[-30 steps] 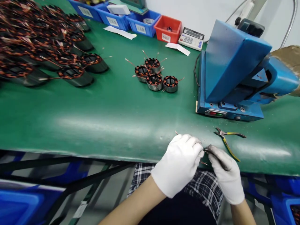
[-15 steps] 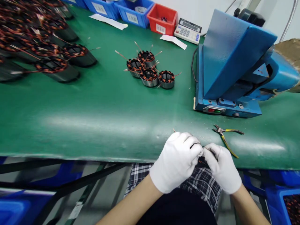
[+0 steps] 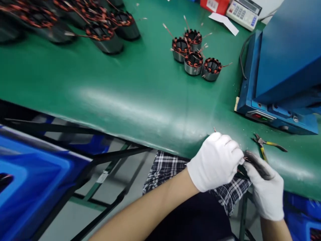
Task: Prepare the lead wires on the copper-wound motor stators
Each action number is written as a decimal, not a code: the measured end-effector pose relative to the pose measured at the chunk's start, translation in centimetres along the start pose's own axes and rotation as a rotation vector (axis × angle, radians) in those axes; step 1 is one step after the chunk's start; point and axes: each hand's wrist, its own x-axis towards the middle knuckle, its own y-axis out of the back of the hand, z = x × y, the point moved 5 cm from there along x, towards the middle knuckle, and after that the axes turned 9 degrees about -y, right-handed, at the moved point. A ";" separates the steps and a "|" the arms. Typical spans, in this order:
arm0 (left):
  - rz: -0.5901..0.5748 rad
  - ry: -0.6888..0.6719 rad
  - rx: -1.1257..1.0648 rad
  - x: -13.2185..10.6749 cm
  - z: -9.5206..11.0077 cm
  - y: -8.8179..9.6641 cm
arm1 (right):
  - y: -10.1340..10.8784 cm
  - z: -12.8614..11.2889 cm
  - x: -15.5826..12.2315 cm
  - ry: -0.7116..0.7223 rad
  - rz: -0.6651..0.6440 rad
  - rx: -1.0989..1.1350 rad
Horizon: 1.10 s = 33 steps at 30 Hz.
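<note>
Both hands wear white gloves and meet near the table's front edge, above my lap. My left hand (image 3: 217,162) is closed, back upward, around a motor stator that it almost wholly hides. A copper wire end (image 3: 214,129) sticks out beyond its knuckles. Close beside it, my right hand (image 3: 263,182) is closed, its thumb and finger together at thin copper leads (image 3: 245,158). A dark grey, soiled-looking patch runs along its upper finger. Just beyond it lie yellow-handled cutting pliers (image 3: 262,142), jaws apart, partly covered by the hand.
Several wound stators (image 3: 193,63) stand grouped mid-table, with a larger lot (image 3: 107,40) at the far left. A blue machine (image 3: 286,50) occupies the right. Behind are a calculator (image 3: 243,13), white paper (image 3: 224,23) and a red bin (image 3: 215,5). Blue crates (image 3: 37,174) sit below the left edge.
The view has swung left and down, so things on the table appear further right. My right hand has turned, showing its dark upper finger. Both hands remain close together.
</note>
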 end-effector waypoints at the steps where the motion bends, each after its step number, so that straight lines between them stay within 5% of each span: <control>1: 0.006 0.002 0.003 0.0 0.0 0.0 | -0.4 -0.1 -0.1 0.069 -0.012 -0.046; 9: -0.006 -0.026 -0.036 0.0 -0.1 -0.1 | -1.1 -2.8 0.2 0.638 -0.033 -0.359; 11: -0.024 -0.035 -0.019 0.0 -0.1 -0.1 | -1.6 -2.9 0.7 0.477 -0.096 -0.322; 15: -0.056 -0.053 0.009 0.1 0.0 0.0 | -3.3 -1.9 1.3 -0.211 -0.455 -0.035; 17: -0.045 -0.055 -0.010 0.2 0.0 0.1 | -3.3 -2.2 1.4 -0.302 -0.565 -0.006; 19: -0.022 -0.052 -0.036 0.2 0.0 0.2 | -2.4 -2.8 1.8 -0.187 -0.554 -0.135; 23: 0.024 -0.049 -0.059 0.1 -0.2 0.3 | -0.7 -4.6 1.8 0.503 -0.268 -0.498; 25: 0.019 -0.048 -0.055 0.2 -0.2 0.3 | -0.6 -4.3 1.5 0.594 -0.194 -0.472; 28: -0.004 -0.044 -0.030 0.2 -0.1 0.2 | -1.6 -3.0 1.7 0.314 -0.272 -0.321; 33: 0.019 -0.037 -0.008 0.2 0.1 0.4 | -3.9 -2.2 1.4 -0.088 -0.595 -0.105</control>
